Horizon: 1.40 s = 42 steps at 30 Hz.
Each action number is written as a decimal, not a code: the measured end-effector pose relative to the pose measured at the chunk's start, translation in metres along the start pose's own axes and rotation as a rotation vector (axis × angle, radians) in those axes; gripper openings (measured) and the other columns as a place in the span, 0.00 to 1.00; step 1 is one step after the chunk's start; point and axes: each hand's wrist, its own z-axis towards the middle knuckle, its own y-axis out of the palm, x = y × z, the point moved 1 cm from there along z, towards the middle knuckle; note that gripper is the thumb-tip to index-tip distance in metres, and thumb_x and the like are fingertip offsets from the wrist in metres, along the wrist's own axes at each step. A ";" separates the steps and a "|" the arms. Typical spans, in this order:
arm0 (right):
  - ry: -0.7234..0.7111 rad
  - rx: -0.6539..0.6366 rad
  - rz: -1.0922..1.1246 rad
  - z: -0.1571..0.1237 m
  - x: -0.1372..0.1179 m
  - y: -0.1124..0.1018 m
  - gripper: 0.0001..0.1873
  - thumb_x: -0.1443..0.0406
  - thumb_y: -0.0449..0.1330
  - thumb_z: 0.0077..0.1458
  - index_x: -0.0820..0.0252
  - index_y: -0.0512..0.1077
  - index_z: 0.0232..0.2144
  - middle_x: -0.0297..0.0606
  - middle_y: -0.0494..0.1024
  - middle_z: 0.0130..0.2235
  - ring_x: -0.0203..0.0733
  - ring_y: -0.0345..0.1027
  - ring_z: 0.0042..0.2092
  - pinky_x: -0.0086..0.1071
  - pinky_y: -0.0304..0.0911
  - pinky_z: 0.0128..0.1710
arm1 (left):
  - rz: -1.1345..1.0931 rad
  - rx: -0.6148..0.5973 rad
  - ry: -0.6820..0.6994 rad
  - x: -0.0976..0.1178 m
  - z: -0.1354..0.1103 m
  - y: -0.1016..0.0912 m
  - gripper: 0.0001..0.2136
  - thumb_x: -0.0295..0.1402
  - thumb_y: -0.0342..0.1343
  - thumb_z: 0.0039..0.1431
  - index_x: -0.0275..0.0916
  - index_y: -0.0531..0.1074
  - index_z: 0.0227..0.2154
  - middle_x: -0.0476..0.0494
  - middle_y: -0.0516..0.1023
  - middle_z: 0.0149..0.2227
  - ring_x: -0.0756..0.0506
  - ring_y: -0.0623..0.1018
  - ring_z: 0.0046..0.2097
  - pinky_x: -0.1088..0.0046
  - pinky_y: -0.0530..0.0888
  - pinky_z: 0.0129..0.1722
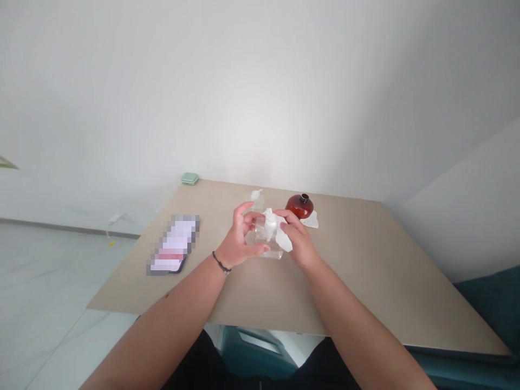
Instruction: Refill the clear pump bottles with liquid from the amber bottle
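Observation:
My left hand (242, 235) grips a clear square-sided bottle (270, 253) from its left side, over the table's middle. The bottle is tilted with its top toward me. In my right hand (297, 235) is a white tissue (285, 240), closed between the fingers at the bottle's top. A whitish part shows at that top, but the tissue and fingers partly cover it. Just behind my hands stands another clear bottle (257, 203) with a white pump head. Right of it sits a round amber bottle (299, 208) with an uncapped neck.
Beside the amber bottle lies a crumpled white tissue piece (312, 220). A phone (174, 245) with a blurred screen rests on the left of the beige table (365, 271). At the back left corner is a small green box (189, 179). The wall borders the table's far edge.

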 end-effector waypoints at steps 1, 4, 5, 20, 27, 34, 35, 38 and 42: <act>0.028 0.004 0.041 0.001 0.001 0.001 0.15 0.54 0.59 0.56 0.52 0.71 0.43 0.36 0.76 0.44 0.45 0.70 0.41 0.37 0.65 0.40 | 0.002 0.002 -0.007 0.000 0.000 0.000 0.47 0.44 0.73 0.48 0.53 0.45 0.63 0.41 0.72 0.53 0.40 0.76 0.53 0.57 0.72 0.52; 0.068 0.054 0.122 -0.003 0.007 0.004 0.19 0.50 0.60 0.55 0.52 0.71 0.45 0.37 0.77 0.44 0.46 0.71 0.42 0.37 0.66 0.39 | 0.040 -0.005 -0.013 -0.003 0.002 -0.002 0.48 0.45 0.74 0.47 0.52 0.46 0.63 0.38 0.71 0.55 0.38 0.74 0.57 0.57 0.73 0.53; 0.070 0.080 0.136 -0.005 0.009 0.004 0.20 0.50 0.60 0.54 0.52 0.71 0.45 0.37 0.77 0.44 0.46 0.71 0.42 0.37 0.66 0.39 | 0.059 0.009 -0.002 -0.004 0.002 -0.002 0.48 0.46 0.74 0.47 0.52 0.47 0.63 0.37 0.70 0.57 0.37 0.73 0.59 0.57 0.73 0.54; -0.068 0.179 0.073 -0.018 0.015 0.009 0.15 0.56 0.58 0.60 0.49 0.72 0.49 0.36 0.77 0.47 0.45 0.71 0.44 0.39 0.68 0.44 | 0.461 0.151 -0.089 0.001 -0.007 0.021 0.42 0.35 0.73 0.46 0.44 0.55 0.61 0.34 0.67 0.60 0.33 0.70 0.62 0.49 0.66 0.63; -0.014 0.137 0.184 -0.013 0.019 0.004 0.13 0.57 0.62 0.54 0.49 0.77 0.43 0.34 0.79 0.46 0.45 0.71 0.44 0.38 0.67 0.42 | 0.234 0.026 -0.081 -0.003 -0.008 0.015 0.37 0.42 0.69 0.52 0.45 0.52 0.58 0.35 0.69 0.56 0.37 0.75 0.56 0.54 0.72 0.57; 0.045 0.109 0.336 -0.011 0.015 0.002 0.09 0.59 0.64 0.49 0.52 0.76 0.35 0.31 0.76 0.38 0.40 0.67 0.37 0.33 0.61 0.37 | 0.035 -0.083 -0.074 -0.008 -0.008 0.009 0.36 0.42 0.70 0.52 0.49 0.53 0.56 0.42 0.70 0.54 0.41 0.76 0.52 0.61 0.74 0.51; 0.051 0.128 0.346 -0.011 0.015 0.002 0.09 0.59 0.64 0.49 0.52 0.76 0.35 0.30 0.76 0.38 0.39 0.67 0.36 0.32 0.61 0.36 | 0.034 -0.079 -0.072 -0.009 -0.008 0.008 0.36 0.41 0.71 0.51 0.48 0.54 0.57 0.41 0.70 0.54 0.41 0.75 0.53 0.61 0.74 0.51; 0.076 0.197 0.385 -0.010 0.015 0.003 0.12 0.57 0.65 0.49 0.50 0.75 0.38 0.29 0.75 0.36 0.38 0.65 0.34 0.31 0.60 0.34 | 0.104 0.006 -0.070 -0.013 -0.004 0.003 0.39 0.41 0.72 0.50 0.47 0.58 0.61 0.39 0.68 0.56 0.38 0.72 0.58 0.58 0.71 0.56; 0.106 0.235 0.430 -0.009 0.016 0.003 0.16 0.55 0.67 0.49 0.48 0.75 0.41 0.29 0.74 0.34 0.39 0.65 0.34 0.31 0.60 0.33 | 0.036 0.137 -0.076 -0.018 0.000 0.001 0.33 0.39 0.71 0.53 0.48 0.63 0.59 0.42 0.71 0.54 0.40 0.72 0.57 0.61 0.71 0.56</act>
